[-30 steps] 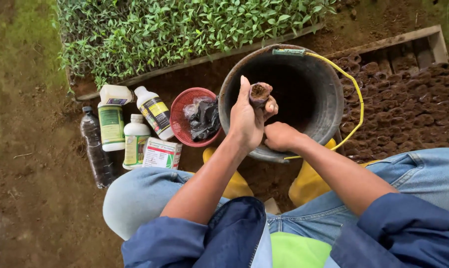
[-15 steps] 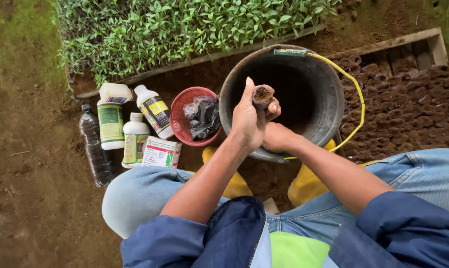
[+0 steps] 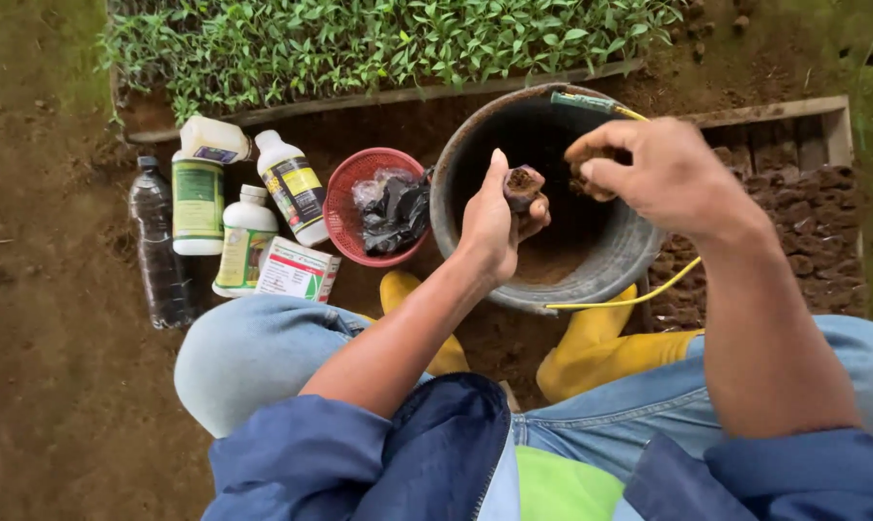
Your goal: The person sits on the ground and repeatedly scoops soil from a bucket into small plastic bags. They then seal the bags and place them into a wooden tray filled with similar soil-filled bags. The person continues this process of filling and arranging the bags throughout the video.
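Observation:
My left hand (image 3: 494,232) holds a small dark seedling bag (image 3: 522,185) upright over a grey bucket (image 3: 622,259), its top filled with brown soil. My right hand (image 3: 658,174) is raised just right of the bag, fingers pinched on a clump of soil (image 3: 583,181). The bucket has a yellow handle (image 3: 639,294) and holds loose soil at its bottom. I crouch in jeans and yellow boots (image 3: 600,347).
A red basket (image 3: 345,198) with black plastic bags stands left of the bucket. Further left are white bottles (image 3: 291,198), a dark bottle (image 3: 156,251) and a small box (image 3: 296,272). A seedling tray (image 3: 388,39) lies behind; filled soil bags (image 3: 803,222) sit at right.
My right hand rose out from below the left hand and now hovers beside the bag with soil pinched in it. The view shifted slightly.

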